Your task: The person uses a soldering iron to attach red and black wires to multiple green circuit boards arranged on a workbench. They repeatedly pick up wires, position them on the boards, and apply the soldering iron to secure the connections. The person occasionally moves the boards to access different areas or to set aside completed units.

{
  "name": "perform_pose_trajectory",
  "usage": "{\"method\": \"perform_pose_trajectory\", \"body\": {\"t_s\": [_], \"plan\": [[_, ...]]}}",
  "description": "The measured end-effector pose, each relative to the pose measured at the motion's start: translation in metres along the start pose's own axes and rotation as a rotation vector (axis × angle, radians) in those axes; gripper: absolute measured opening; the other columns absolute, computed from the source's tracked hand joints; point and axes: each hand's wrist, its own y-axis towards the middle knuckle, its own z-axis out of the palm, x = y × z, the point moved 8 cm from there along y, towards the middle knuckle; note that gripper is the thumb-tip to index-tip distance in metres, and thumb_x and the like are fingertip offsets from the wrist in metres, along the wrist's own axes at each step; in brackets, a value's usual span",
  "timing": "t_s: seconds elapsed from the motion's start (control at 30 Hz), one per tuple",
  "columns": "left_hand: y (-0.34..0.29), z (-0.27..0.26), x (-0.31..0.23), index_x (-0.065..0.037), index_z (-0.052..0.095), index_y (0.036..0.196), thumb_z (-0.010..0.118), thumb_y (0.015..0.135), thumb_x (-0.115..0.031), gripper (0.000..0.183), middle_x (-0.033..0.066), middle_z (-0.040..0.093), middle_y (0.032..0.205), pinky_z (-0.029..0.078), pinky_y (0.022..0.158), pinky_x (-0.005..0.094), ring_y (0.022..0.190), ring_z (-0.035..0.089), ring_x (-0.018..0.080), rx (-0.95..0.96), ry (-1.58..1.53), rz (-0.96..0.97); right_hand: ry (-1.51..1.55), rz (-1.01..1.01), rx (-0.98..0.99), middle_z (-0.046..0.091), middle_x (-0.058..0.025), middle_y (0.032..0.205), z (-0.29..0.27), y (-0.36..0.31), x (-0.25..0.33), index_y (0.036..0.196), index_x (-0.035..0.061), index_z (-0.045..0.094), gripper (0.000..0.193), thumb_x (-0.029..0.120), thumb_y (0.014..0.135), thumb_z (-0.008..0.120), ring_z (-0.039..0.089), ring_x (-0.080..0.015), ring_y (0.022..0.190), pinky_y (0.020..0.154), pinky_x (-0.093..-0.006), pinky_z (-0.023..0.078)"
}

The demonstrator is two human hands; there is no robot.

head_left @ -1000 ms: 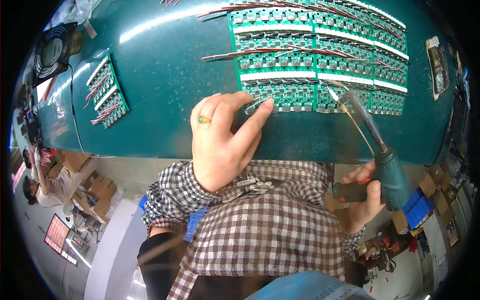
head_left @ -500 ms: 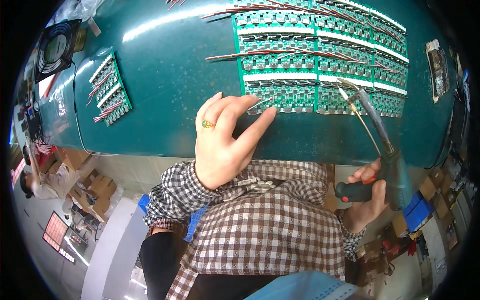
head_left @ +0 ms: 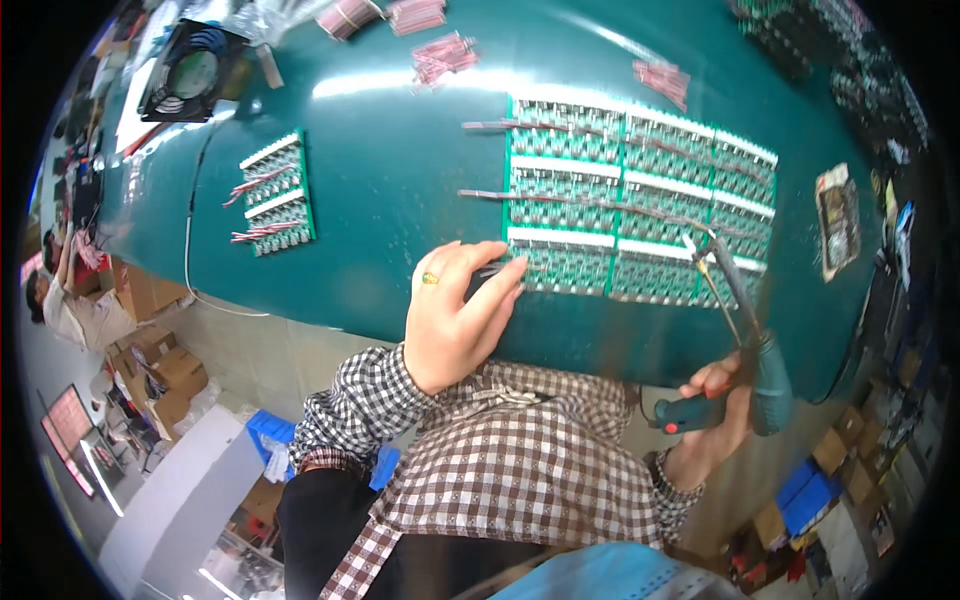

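Green circuit board panels lie in a block on the bench, with white connector strips and thin red-and-dark wires across them. At the near left corner of the block my left hand is closed, thumb and index finger around a thin wire; its far end is blurred. A gun-shaped soldering iron with a dark green handle is in my right hand. Its hot end and a thin brass-coloured feed tube meet just above the right part of the boards.
A smaller wired board panel lies to the left, near a black fan. Bundles of pink-red wires sit at the far side. A worn flat block rests at the right, and dark stacked boards stand at the far right.
The view has shifted, so the far wire bundles now show. My left thumb and index finger have come closer together at the wire. The soldering iron stays over the boards in my right hand.
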Motion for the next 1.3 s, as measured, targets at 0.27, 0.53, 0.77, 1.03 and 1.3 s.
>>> {"method": "perform_pose_trajectory", "body": {"t_s": [0.27, 0.53, 0.77, 1.03, 1.3], "plan": [[0.075, -0.047, 0.046, -0.003, 0.065, 0.099, 0.067, 0.078, 0.002, 0.021, 0.0109, 0.063, 0.097, 0.050, 0.076, 0.0324, 0.084, 0.062, 0.0241, -0.224, -0.031, -0.086, 0.120, 0.046, -0.038, 0.057, -0.0072, 0.078, -0.012, 0.022, 0.010, 0.108, -0.0022, 0.052, 0.034, 0.028, 0.094, 0.057, 0.059, -0.0166, 0.073, 0.057, -0.0276, 0.054], [0.113, -0.021, 0.127, -0.006, 0.061, 0.085, 0.068, 0.079, -0.013, 0.012, 0.0106, 0.057, 0.080, 0.048, 0.071, 0.0378, 0.077, 0.059, 0.0275, -0.203, 0.044, -0.377, 0.140, 0.030, -0.049, 0.058, -0.0070, 0.077, -0.032, 0.030, 0.020, 0.106, -0.0029, 0.052, 0.035, 0.029, 0.093, 0.058, 0.061, -0.0166, 0.072, 0.055, -0.0278, 0.057], [0.128, -0.015, 0.122, -0.006, 0.060, 0.081, 0.068, 0.078, -0.013, 0.011, 0.0114, 0.058, 0.081, 0.048, 0.071, 0.0399, 0.078, 0.059, 0.0293, -0.209, 0.026, -0.347, 0.158, 0.036, -0.053, 0.058, -0.0064, 0.077, -0.031, 0.043, 0.030, 0.107, -0.0020, 0.052, 0.035, 0.030, 0.094, 0.057, 0.061, -0.0160, 0.073, 0.056, -0.0272, 0.056], [0.124, -0.026, 0.126, -0.004, 0.063, 0.075, 0.064, 0.074, -0.013, 0.009, 0.0168, 0.061, 0.075, 0.050, 0.067, 0.0456, 0.074, 0.061, 0.0354, -0.214, 0.324, -0.364, 0.109, 0.152, -0.129, 0.055, 0.0033, 0.079, -0.008, 0.033, 0.038, 0.107, 0.0098, 0.056, 0.026, 0.033, 0.095, 0.056, 0.051, -0.0065, 0.073, 0.063, -0.0226, 0.040], [0.117, -0.006, 0.105, -0.002, 0.060, 0.086, 0.057, 0.076, -0.009, 0.012, 0.0114, 0.056, 0.087, 0.051, 0.070, 0.0374, 0.083, 0.060, 0.0250, -0.255, 0.465, -0.255, 0.028, 0.300, -0.121, 0.061, -0.0024, 0.083, -0.016, 0.028, 0.034, 0.099, 0.0103, 0.058, 0.031, 0.040, 0.096, 0.052, 0.056, -0.0170, 0.079, 0.072, -0.0319, 0.046]]}}
